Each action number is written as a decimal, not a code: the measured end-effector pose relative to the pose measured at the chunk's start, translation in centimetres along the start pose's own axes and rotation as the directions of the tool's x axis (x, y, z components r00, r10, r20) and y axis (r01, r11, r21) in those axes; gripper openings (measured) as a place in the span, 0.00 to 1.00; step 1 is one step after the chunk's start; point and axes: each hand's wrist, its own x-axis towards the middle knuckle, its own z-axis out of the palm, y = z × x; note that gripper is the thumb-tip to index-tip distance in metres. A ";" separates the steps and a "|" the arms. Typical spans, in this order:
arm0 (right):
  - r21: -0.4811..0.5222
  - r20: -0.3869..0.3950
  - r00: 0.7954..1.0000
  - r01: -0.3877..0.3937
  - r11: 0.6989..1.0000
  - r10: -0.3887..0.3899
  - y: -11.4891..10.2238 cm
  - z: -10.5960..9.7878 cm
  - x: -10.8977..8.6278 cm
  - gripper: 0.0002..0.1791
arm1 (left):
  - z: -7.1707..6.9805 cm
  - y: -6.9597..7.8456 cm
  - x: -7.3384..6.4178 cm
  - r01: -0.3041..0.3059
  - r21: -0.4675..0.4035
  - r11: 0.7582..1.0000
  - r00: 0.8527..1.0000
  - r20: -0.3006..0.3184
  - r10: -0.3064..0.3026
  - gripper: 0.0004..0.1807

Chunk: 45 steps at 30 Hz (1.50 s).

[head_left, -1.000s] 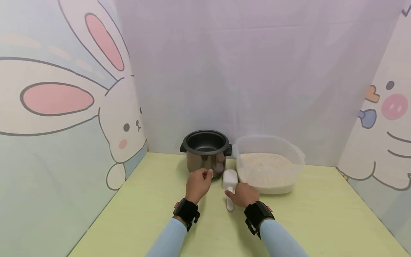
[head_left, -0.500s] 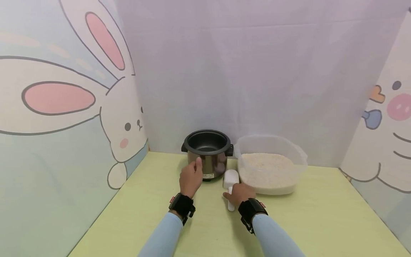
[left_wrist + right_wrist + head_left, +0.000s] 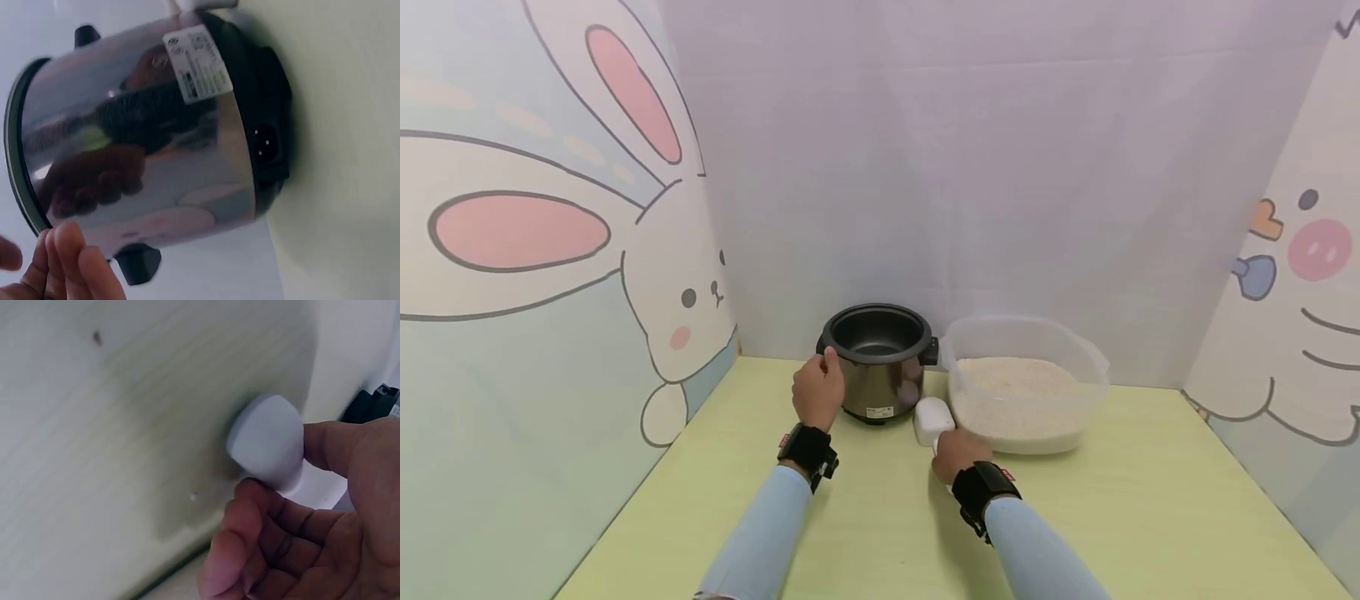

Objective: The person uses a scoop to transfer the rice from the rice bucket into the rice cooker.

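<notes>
A lidless rice cooker (image 3: 883, 379) with a dark inner pot stands near the back of the table. My left hand (image 3: 818, 390) is at its left side, fingers bent and thumb apart. In the left wrist view the fingertips (image 3: 70, 236) come right at the cooker's rim, beside a black side handle (image 3: 139, 264), and nothing is between them and the thumb. My right hand (image 3: 961, 454) pinches the handle (image 3: 269, 440) of a white scoop (image 3: 933, 419) between thumb and fingers. The scoop's cup lies bottom up, in front of the cooker.
A translucent plastic tub (image 3: 1078, 400) holding rice (image 3: 1018, 392) is to the right of the scoop. Behind everything hangs a pale curtain (image 3: 925, 183). Walls with cartoon animals flank the yellow-green table (image 3: 1120, 500).
My left hand has moved left and up, from the cooker's front to its left side. My right hand has closed its fingers on the scoop's handle, which has turned slightly.
</notes>
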 end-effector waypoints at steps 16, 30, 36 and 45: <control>-0.033 -0.117 0.988 0.102 0.994 -0.105 -1.8 -5.2 -2.8 0.13 | 0.5 -1.8 4.9 0.156 0.033 0.987 0.976 0.145 -0.160 0.23; -0.022 -0.106 0.970 0.220 0.975 -0.221 -0.2 -6.4 -5.0 0.17 | 1.7 -4.6 5.2 0.127 -0.097 0.987 0.977 0.186 -0.108 0.26; 0.115 0.007 0.977 0.213 0.970 -0.215 1.8 -7.2 -5.7 0.20 | 1.7 -6.0 4.8 0.165 -0.141 0.976 0.977 0.161 -0.142 0.26; 0.203 -0.028 0.983 0.185 0.962 -0.183 4.7 -9.6 -6.7 0.19 | 3.2 -5.0 4.2 0.096 -0.244 0.965 0.991 0.119 -0.068 0.24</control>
